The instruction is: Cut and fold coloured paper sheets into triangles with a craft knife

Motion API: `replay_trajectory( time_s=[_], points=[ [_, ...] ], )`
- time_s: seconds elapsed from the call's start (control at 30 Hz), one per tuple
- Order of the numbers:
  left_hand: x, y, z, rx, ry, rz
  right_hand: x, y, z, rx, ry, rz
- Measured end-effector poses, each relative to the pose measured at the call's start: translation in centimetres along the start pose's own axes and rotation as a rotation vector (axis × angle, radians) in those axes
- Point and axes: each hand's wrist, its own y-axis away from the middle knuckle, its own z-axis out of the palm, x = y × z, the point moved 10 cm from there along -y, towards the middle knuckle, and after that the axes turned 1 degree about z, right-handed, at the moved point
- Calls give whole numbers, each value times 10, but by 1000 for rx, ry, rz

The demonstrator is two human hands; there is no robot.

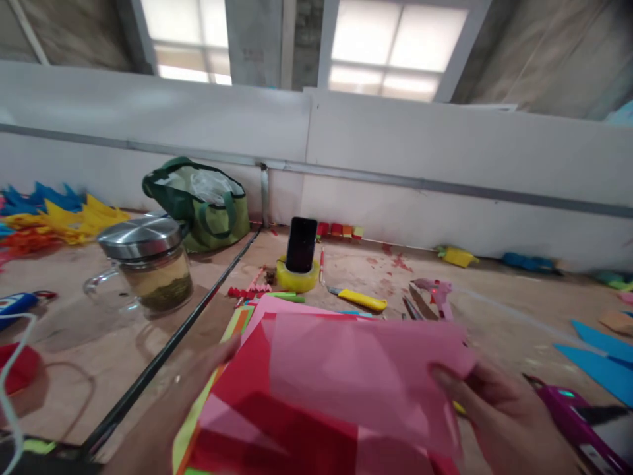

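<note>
A pink paper sheet (366, 369) is pinched between the thumb and fingers of my right hand (499, 402) at its right edge. Beneath it lies a fanned stack of coloured sheets, with red paper (247, 369) uppermost and green, orange and yellow edges showing on the left. My left hand (208, 369) is against the left side of this stack. Its fingers are blurred and partly hidden, so their grip is unclear. Just beyond the sheets are a yellow utility knife (363, 300) and a pink glue gun (438, 293).
A phone (301, 244) leans upright in a yellow tape roll (297, 276). To the left stand a lidded glass mug (158, 277) and a green bag (217, 221). A purple tool (578, 422) lies at right, near blue paper pieces (603, 369). A white wall board (395, 145) backs the table.
</note>
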Motion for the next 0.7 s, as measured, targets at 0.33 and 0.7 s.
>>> replay_trajectory(
  time_s=[0.33,0.7],
  points=[
    [10,-148,77,-280,1153,-388,-81,-61,40,-102,-227,-249],
    [1,-203,41,92,1348,-324,-150,-80,44,-58,-245,-353]
  ],
)
